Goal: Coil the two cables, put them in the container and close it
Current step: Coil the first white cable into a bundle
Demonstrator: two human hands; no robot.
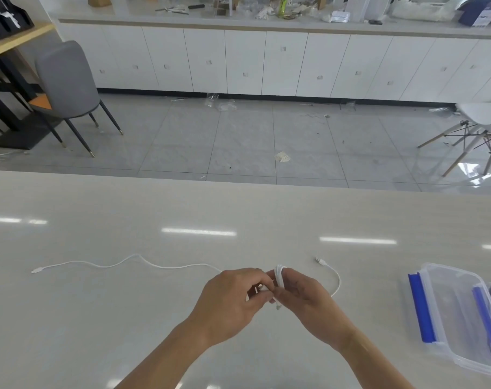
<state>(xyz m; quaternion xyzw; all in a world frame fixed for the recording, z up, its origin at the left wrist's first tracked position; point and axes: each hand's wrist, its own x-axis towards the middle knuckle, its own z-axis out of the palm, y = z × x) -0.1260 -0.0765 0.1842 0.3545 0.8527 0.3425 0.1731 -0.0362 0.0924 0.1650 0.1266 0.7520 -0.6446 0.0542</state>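
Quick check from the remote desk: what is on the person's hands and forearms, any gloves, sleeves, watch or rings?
Nothing is worn that shows. The left hand and right hand are bare, with no gloves. No ring shows on the visible fingers. Both forearms are uncovered down to the bottom edge of the picture, with no sleeve cuff, watch, band or marking in view.

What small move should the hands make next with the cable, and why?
Probably wrap one more turn: the right hand holds a small coil, the left hand feeds it, and loose cable lies across the table.
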